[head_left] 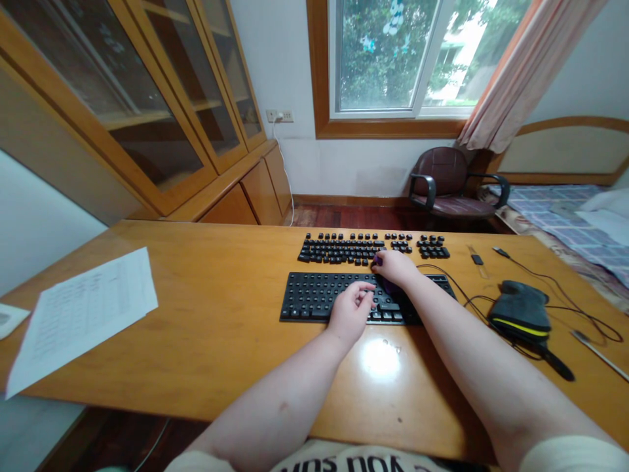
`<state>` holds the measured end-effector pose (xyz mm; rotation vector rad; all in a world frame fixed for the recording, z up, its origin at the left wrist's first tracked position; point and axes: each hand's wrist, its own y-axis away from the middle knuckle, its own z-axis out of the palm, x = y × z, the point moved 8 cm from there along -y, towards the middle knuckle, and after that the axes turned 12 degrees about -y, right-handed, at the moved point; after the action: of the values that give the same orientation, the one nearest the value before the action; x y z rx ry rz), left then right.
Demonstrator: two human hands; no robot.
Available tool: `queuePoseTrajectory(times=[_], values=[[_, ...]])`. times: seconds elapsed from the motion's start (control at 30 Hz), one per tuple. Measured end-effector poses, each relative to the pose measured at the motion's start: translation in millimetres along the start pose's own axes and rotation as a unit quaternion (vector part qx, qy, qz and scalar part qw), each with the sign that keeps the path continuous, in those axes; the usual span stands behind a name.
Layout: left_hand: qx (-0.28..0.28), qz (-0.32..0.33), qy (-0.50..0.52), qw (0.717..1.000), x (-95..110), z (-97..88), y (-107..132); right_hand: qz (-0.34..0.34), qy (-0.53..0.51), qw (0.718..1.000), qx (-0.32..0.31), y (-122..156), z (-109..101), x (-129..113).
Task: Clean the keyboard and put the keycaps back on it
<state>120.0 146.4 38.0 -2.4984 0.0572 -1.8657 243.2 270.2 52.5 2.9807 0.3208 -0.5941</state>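
A black keyboard base (314,296) lies on the wooden desk (221,314), many of its keycaps removed. Those loose black keycaps (344,249) are laid out in keyboard order just behind it. My left hand (351,309) rests on the middle of the keyboard, fingers curled and pinched over the keys. My right hand (396,267) is closed around a small purple tool (377,261) at the keyboard's far edge, next to the laid-out keycaps. What my left fingers pinch, if anything, is hidden.
A printed sheet of paper (83,308) lies at the desk's left. A black pouch with a yellow stripe (521,313), cables (565,308) and a pen (557,364) sit at the right. Behind the desk stand a chair (449,183), wooden cabinets (162,111) and a bed (574,210).
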Motion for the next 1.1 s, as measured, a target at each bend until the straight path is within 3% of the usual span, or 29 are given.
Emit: queuePoseTrajectory(times=[0.1, 0.23, 0.37, 0.5, 0.8, 0.93, 1.0, 1.1], values=[[0.003, -0.011, 0.028, 1.0, -2.5, 0.8, -0.8, 0.009, -0.002, 1.0, 0.026, 9.8, -13.9, -2.9], [0.01, -0.043, 0.126, 0.991, -4.6, 1.8, -1.9, -0.017, -0.101, 0.986, 0.128, 50.7, -40.1, -13.1], [-0.048, -0.101, 0.262, 0.959, -7.6, 15.9, 0.7, -0.049, -0.24, 0.951, 0.19, 104.5, -36.0, -16.3], [-0.113, -0.141, 0.323, 0.929, -10.1, 30.9, 6.6, -0.075, -0.285, 0.935, 0.196, 129.8, -16.3, -14.3], [-0.11, -0.169, 0.355, 0.913, -11.9, 29.2, 5.8, -0.143, -0.356, 0.916, 0.114, 126.1, -8.4, -19.5], [-0.089, -0.199, 0.42, 0.881, -18.1, 26.3, 4.7, -0.117, -0.481, 0.861, 0.116, 119.9, -13.5, 0.9], [-0.09, -0.221, 0.445, 0.863, -21.6, 27.2, 5.2, -0.052, -0.543, 0.818, 0.182, 117.5, -16.7, 23.1], [-0.121, -0.247, 0.456, 0.846, -23.0, 33.0, 7.9, 0.036, -0.563, 0.754, 0.336, 129.6, -24.2, 49.0]])
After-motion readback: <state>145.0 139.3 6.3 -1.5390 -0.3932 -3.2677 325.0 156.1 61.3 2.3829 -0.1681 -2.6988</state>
